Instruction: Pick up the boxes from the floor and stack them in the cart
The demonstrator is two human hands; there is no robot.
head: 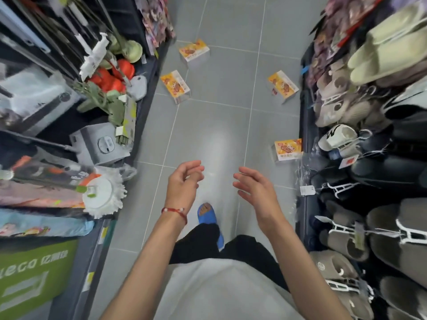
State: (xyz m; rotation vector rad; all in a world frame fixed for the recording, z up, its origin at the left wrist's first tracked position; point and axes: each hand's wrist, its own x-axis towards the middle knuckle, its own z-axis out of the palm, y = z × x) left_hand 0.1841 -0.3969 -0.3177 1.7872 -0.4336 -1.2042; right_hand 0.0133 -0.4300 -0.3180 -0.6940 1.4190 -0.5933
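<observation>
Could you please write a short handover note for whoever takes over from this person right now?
Hands: left hand and right hand are both empty, fingers relaxed, held out over the grey tiled floor.
Boxes: four small orange-and-white printed boxes lie on the floor: farthest box, left-middle box, right-middle box, and nearest box beside the dark slipper shelf.
Done: nothing visible; the cart is out of view.
Left: pick up all four and stack them in the cart. The nearest box looks like the easiest start.
</observation>
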